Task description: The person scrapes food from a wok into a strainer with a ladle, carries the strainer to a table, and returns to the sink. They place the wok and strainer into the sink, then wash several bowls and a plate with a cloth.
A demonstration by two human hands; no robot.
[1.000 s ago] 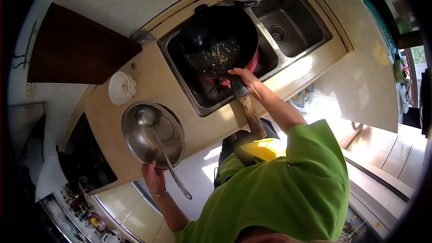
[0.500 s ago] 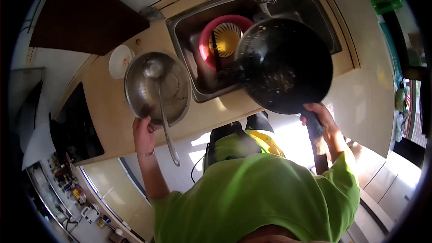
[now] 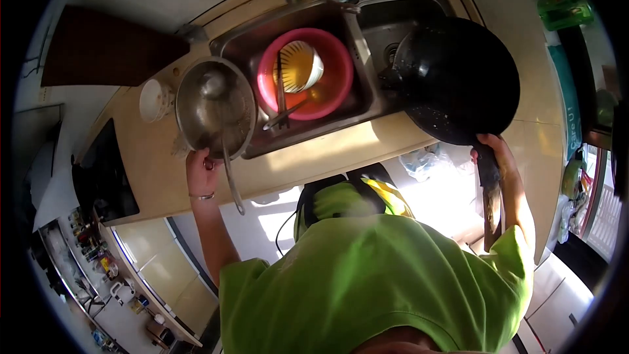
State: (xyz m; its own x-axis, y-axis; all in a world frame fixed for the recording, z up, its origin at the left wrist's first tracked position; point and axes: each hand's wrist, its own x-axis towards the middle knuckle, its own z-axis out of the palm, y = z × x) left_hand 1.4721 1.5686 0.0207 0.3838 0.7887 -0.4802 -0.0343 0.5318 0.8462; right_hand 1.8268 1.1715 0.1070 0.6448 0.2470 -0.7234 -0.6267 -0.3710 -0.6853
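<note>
I see the black wok (image 3: 457, 78) held up over the right basin of the sink (image 3: 367, 101), tilted, its rim near the drain. My right hand (image 3: 496, 154) has its grip clamped around the wok's handle (image 3: 488, 177), just below the pan. My left hand (image 3: 202, 170) has its grip closed on the near rim of the steel bowl (image 3: 215, 108), which sits at the sink's left edge, partly over the surface (image 3: 314, 157). A ladle (image 3: 223, 137) lies in that bowl, its handle sticking out past my left hand. In the left basin sits a pink tub (image 3: 305, 73) with a yellow bowl (image 3: 298, 65) and chopsticks (image 3: 280, 95) inside. A small white bowl (image 3: 154, 100) stands left of the steel bowl.
</note>
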